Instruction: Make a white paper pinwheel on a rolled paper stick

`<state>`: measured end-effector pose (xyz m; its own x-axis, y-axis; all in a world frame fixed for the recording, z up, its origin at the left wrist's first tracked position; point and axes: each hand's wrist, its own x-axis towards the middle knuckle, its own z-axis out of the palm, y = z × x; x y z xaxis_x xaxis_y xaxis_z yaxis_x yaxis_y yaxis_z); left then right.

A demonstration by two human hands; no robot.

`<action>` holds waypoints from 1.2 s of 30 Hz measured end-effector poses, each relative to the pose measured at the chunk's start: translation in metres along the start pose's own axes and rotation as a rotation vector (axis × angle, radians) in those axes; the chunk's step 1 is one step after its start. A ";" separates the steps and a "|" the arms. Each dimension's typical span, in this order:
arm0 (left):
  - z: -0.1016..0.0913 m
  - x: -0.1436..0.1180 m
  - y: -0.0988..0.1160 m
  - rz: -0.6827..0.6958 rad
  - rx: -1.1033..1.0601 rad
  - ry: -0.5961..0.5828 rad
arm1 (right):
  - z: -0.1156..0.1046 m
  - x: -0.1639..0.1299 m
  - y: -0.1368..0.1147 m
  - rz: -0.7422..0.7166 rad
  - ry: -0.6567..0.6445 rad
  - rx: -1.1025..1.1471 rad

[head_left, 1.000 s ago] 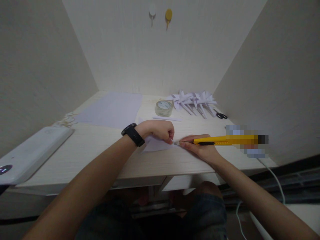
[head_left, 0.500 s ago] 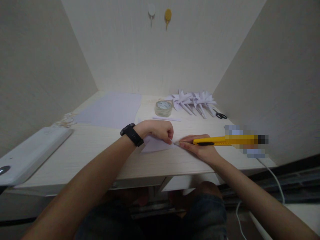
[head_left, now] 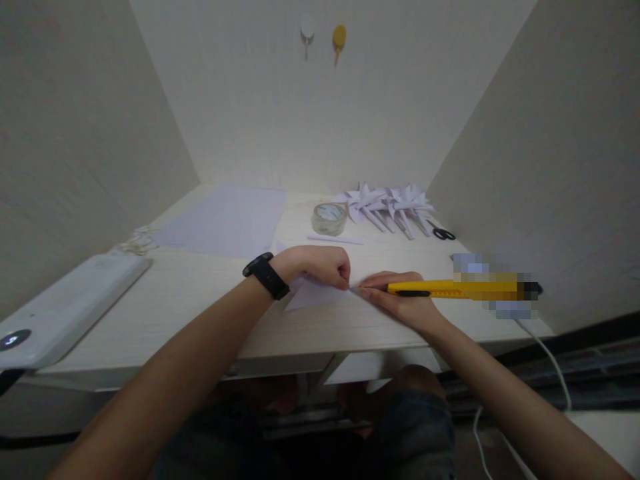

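My left hand (head_left: 327, 265), with a black watch above the wrist, is curled closed over a piece of white paper (head_left: 315, 297) on the desk. Its fingertips pinch or press the paper's right corner; I cannot see exactly how. Closed around the front of a yellow utility knife (head_left: 435, 288) is my right hand (head_left: 397, 297), just to the right. The knife lies almost level, its blade end pointing left at that same corner, close to my left fingertips. Whether the blade touches the paper is too small to tell.
Behind my hands are a thin white paper stick (head_left: 335, 239), a roll of clear tape (head_left: 329, 219) and several paper pinwheels (head_left: 390, 203). Black scissors (head_left: 443, 234) lie right of them. Large paper (head_left: 225, 220) and a white device (head_left: 75, 300) occupy the left. Walls enclose the desk.
The whole view has shifted slightly. Both hands keep their hold, with the knife tip still at the paper's corner; little else differs.
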<state>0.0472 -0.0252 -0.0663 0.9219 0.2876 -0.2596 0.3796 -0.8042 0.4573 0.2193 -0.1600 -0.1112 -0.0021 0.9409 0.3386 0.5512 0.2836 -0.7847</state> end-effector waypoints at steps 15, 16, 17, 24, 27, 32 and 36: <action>0.004 -0.001 -0.006 0.039 -0.131 0.066 | 0.001 -0.005 -0.008 -0.138 0.181 -0.250; 0.004 -0.001 -0.006 0.042 -0.141 0.076 | 0.003 -0.006 -0.009 -0.150 0.196 -0.268; 0.005 -0.001 -0.006 0.045 -0.154 0.086 | 0.004 -0.007 -0.011 -0.160 0.213 -0.282; 0.003 -0.003 -0.005 0.096 -0.230 0.103 | 0.004 -0.010 -0.017 -0.244 0.249 -0.275; 0.000 -0.005 -0.005 0.129 -0.230 0.099 | -0.004 -0.009 -0.014 -0.276 0.133 -0.186; -0.001 -0.006 -0.004 0.141 -0.251 0.090 | -0.020 -0.004 -0.012 -0.348 -0.061 -0.094; -0.001 -0.007 -0.003 0.136 -0.264 0.090 | -0.025 -0.001 -0.012 -0.311 -0.143 -0.073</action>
<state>0.0395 -0.0244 -0.0653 0.9642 0.2412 -0.1100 0.2487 -0.6791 0.6907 0.2333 -0.1687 -0.0889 -0.2931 0.8296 0.4752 0.5643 0.5514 -0.6144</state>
